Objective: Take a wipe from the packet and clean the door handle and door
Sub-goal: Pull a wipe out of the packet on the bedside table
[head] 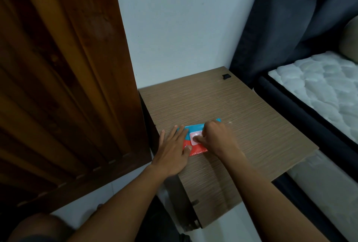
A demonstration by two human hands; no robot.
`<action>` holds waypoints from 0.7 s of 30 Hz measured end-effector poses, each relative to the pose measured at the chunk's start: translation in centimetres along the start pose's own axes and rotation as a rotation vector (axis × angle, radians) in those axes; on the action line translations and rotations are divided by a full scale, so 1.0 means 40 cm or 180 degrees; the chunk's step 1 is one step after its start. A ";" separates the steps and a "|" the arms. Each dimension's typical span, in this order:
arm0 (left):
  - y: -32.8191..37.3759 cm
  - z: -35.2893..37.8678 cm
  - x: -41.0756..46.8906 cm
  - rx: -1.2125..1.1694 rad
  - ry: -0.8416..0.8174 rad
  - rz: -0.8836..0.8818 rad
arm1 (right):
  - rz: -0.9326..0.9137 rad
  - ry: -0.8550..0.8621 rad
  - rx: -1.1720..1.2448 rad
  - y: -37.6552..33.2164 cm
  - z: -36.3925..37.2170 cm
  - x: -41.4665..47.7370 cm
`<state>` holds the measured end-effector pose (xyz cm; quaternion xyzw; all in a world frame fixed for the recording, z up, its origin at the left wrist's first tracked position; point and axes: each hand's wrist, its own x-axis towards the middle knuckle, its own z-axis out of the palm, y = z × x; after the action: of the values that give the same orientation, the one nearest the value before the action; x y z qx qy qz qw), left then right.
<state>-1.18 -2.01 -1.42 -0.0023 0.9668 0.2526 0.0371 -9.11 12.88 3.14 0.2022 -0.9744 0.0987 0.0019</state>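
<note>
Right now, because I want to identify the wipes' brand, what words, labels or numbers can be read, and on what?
"BABY": white print on the red edge of the packet; the rest is blurred.
Flap sticker at the right hand: too blurred to read.
No other text visible.

The left hand [174,150] pressed flat on the wipe packet [195,137] on the bedside table [251,115]; the right hand [215,137] pinched its flap [194,138].

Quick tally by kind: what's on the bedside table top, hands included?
On the table:
wipe packet: 1
small black object: 1
hands: 2 (left hand flat on the packet, right hand curled at its flap)
Total: 4
</note>
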 end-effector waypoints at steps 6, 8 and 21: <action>0.002 -0.013 0.000 -0.0067 -0.0030 -0.0114 | 0.0222 -0.0357 0.0614 0.002 -0.040 0.008; 0.012 -0.026 -0.001 -0.0017 -0.0023 -0.0199 | 0.0309 -0.0361 0.1028 0.003 -0.080 0.009; 0.166 -0.360 -0.004 -0.3264 0.0416 -0.0613 | 0.0148 -0.0191 0.4588 -0.101 -0.432 -0.044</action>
<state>-2.17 -3.26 14.37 -0.1248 0.7148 0.6881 -0.0061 -6.53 13.27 20.76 0.1351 -0.6707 0.7114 -0.1608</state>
